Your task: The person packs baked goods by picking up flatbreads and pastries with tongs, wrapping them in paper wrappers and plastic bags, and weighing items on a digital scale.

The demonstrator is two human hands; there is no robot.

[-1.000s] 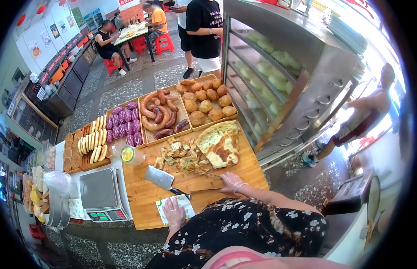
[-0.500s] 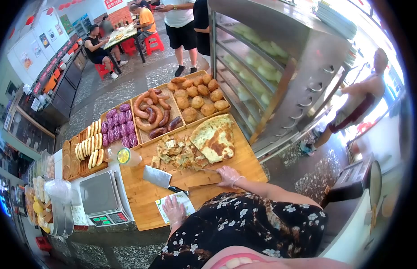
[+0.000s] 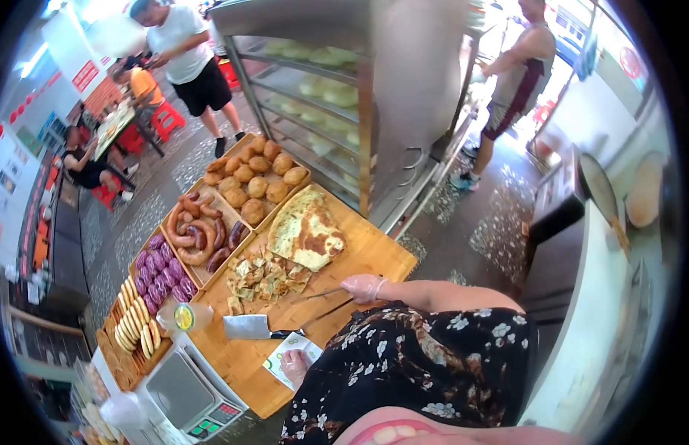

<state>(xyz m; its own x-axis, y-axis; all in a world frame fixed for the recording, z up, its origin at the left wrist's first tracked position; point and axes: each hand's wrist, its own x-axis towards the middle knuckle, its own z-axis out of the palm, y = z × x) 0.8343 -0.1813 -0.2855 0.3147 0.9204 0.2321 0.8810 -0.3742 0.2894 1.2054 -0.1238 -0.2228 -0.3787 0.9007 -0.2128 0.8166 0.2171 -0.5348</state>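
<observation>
My right hand (image 3: 363, 288), in a clear plastic glove, is closed around metal tongs (image 3: 319, 295) whose two arms are spread apart over the cutting board (image 3: 385, 256). My gloved left hand (image 3: 294, 365) has its fingers curled on a white paper bag (image 3: 303, 344) with green print at the board's near edge. Between the hands and the scale lies a cleaver (image 3: 246, 327), its black handle by the bag. Beyond the tongs are cut flatbread pieces (image 3: 266, 278) and a large browned flatbread wedge (image 3: 309, 230).
Trays of fried balls (image 3: 255, 185), sausages (image 3: 203, 233), purple buns (image 3: 163, 274) and pale flat cakes (image 3: 135, 319) line the far side. A cup (image 3: 185, 317) and a scale (image 3: 183, 389) stand left. A steel rack (image 3: 367, 111) rises behind. One person stands right, others beyond.
My view has turned right, shifting the board leftward in the picture. My left hand's fingers, spread flat on the paper bag before, are now curled. The tongs stay in my right hand.
</observation>
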